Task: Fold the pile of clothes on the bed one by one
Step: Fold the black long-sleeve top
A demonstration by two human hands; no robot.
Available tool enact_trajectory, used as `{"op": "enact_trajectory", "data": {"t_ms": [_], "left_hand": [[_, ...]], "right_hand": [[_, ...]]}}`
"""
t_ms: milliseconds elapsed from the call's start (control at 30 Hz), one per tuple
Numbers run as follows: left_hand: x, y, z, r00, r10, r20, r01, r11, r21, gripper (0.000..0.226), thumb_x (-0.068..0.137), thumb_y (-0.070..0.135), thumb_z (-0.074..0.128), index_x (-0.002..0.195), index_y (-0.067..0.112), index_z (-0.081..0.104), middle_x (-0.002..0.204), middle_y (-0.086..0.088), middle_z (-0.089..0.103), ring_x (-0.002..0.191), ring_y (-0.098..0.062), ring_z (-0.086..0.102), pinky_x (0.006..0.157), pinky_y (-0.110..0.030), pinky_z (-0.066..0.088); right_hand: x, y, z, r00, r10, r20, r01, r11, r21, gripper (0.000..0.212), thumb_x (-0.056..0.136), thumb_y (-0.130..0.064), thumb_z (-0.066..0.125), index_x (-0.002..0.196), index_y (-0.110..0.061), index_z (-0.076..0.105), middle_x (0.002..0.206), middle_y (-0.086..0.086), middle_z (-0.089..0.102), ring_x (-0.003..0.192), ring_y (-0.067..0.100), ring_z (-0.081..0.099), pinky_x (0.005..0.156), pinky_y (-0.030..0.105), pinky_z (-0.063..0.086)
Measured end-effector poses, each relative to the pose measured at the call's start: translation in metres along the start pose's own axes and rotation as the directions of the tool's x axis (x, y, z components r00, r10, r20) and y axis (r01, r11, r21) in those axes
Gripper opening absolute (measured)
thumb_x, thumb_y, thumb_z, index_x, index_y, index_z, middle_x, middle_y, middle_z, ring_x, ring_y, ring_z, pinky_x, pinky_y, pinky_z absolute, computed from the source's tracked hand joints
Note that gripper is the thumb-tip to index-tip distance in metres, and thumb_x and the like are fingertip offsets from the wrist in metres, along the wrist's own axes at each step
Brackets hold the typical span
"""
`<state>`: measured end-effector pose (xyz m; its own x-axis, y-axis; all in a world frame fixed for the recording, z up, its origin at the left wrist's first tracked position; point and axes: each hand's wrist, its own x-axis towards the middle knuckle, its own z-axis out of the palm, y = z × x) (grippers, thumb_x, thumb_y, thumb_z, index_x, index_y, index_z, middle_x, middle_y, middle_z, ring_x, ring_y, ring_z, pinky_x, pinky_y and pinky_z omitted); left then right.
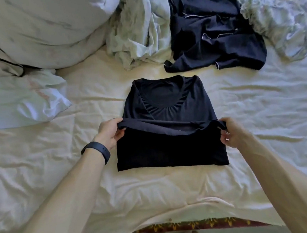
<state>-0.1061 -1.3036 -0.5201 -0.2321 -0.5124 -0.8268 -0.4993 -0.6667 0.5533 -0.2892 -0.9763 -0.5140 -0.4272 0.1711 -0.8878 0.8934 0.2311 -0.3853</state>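
A black scoop-neck top [168,104] lies flat in the middle of the bed, neckline away from me. Its lower part is doubled up toward the neckline, and the folded edge runs across its middle. My left hand [110,132] pinches the left end of that edge. My right hand [232,134] pinches the right end. A dark navy garment with thin white piping [216,32] lies crumpled farther back on the right.
A pale green crumpled garment [133,35] lies beside the navy one. A large pillow [37,31] fills the back left, and a smaller white pillow [23,102] sits at left. Rumpled pale cloth [281,23] lies at back right. The bed's near edge [175,223] is below my arms.
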Motion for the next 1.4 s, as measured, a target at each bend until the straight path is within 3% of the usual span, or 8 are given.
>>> {"op": "enact_trajectory", "data": {"t_ms": [367, 467, 533, 700, 833, 1033, 1200, 1400], "left_hand": [[0.094, 0.070, 0.045, 0.999, 0.008, -0.040, -0.009, 0.999, -0.044, 0.012, 0.094, 0.010, 0.063, 0.082, 0.009, 0.062, 0.071, -0.004, 0.062, 0.039, -0.008, 0.057, 0.044, -0.019, 0.046], [0.104, 0.088, 0.053, 0.999, 0.023, -0.033, -0.026, 0.993, -0.119, 0.010, 0.097, 0.015, 0.060, 0.088, 0.010, 0.061, 0.079, -0.004, 0.064, 0.049, -0.010, 0.063, 0.048, -0.021, 0.050], [0.108, 0.093, 0.059, 0.997, 0.030, 0.068, -0.023, 0.994, -0.110, 0.015, 0.100, 0.026, 0.054, 0.101, 0.014, 0.064, 0.094, -0.002, 0.067, 0.070, -0.012, 0.069, 0.058, -0.025, 0.053], [0.121, 0.071, 0.057, 0.926, 0.377, -0.035, -0.301, 0.789, 0.536, 0.060, 0.082, 0.018, 0.068, 0.139, 0.020, 0.049, 0.131, -0.001, 0.052, 0.113, -0.016, 0.055, 0.088, -0.026, 0.042], [0.137, 0.073, 0.064, 0.905, 0.425, -0.016, -0.305, 0.674, 0.673, 0.058, 0.081, 0.042, 0.072, 0.133, 0.023, 0.052, 0.125, 0.003, 0.057, 0.114, -0.019, 0.057, 0.095, -0.030, 0.045], [0.146, 0.085, 0.081, 0.853, 0.514, -0.087, -0.339, 0.673, 0.657, 0.017, 0.088, 0.047, 0.062, 0.087, 0.030, 0.063, 0.078, 0.016, 0.062, 0.073, -0.007, 0.055, 0.062, -0.021, 0.038], [0.156, 0.097, 0.083, 0.805, 0.543, -0.239, -0.330, 0.745, 0.580, 0.023, 0.094, 0.047, 0.055, 0.090, 0.025, 0.059, 0.079, 0.017, 0.057, 0.069, 0.000, 0.050, 0.063, -0.021, 0.036], [0.172, 0.091, 0.089, 0.811, 0.532, -0.242, -0.304, 0.738, 0.602, 0.016, 0.093, 0.038, 0.055, 0.101, 0.025, 0.059, 0.081, 0.019, 0.056, 0.080, -0.011, 0.053, 0.071, -0.023, 0.038]], "right_hand": [[0.069, -0.094, 0.052, 1.000, -0.025, 0.017, 0.025, 1.000, -0.009, 0.016, 0.090, -0.015, 0.046, 0.074, -0.020, 0.045, 0.069, -0.005, 0.044, 0.043, 0.009, 0.032, 0.042, 0.018, 0.030], [0.074, -0.113, 0.067, 0.999, -0.008, 0.054, 0.005, 0.999, 0.048, 0.009, 0.091, -0.018, 0.049, 0.088, -0.018, 0.057, 0.073, -0.007, 0.060, 0.038, 0.007, 0.048, 0.044, 0.017, 0.037], [0.080, -0.116, 0.072, 0.995, -0.054, 0.084, 0.047, 0.996, 0.076, 0.020, 0.096, -0.025, 0.050, 0.109, -0.017, 0.062, 0.090, -0.007, 0.072, 0.059, 0.007, 0.067, 0.054, 0.022, 0.045], [0.092, -0.090, 0.067, 0.858, -0.503, -0.104, 0.444, 0.829, -0.340, 0.052, 0.079, -0.029, 0.058, 0.130, -0.017, 0.056, 0.124, 0.003, 0.062, 0.103, 0.020, 0.059, 0.081, 0.035, 0.048], [0.106, -0.092, 0.069, 0.791, -0.610, 0.047, 0.546, 0.668, -0.506, 0.071, 0.079, -0.044, 0.069, 0.145, -0.027, 0.046, 0.133, -0.003, 0.057, 0.125, 0.020, 0.053, 0.106, 0.044, 0.046], [0.130, -0.110, 0.077, 0.644, -0.747, 0.164, 0.634, 0.401, -0.661, 0.026, 0.093, -0.052, 0.063, 0.110, -0.033, 0.068, 0.113, -0.007, 0.052, 0.115, 0.016, 0.053, 0.099, 0.031, 0.041], [0.152, -0.131, 0.082, 0.653, -0.751, -0.096, 0.598, 0.590, -0.542, 0.035, 0.098, -0.053, 0.048, 0.100, -0.024, 0.068, 0.088, -0.007, 0.061, 0.091, 0.015, 0.055, 0.082, 0.026, 0.034], [0.169, -0.142, 0.097, 0.696, -0.701, -0.156, 0.538, 0.652, -0.534, 0.034, 0.095, -0.056, 0.048, 0.082, -0.027, 0.057, 0.073, -0.014, 0.056, 0.086, 0.015, 0.054, 0.080, 0.026, 0.034]]}}
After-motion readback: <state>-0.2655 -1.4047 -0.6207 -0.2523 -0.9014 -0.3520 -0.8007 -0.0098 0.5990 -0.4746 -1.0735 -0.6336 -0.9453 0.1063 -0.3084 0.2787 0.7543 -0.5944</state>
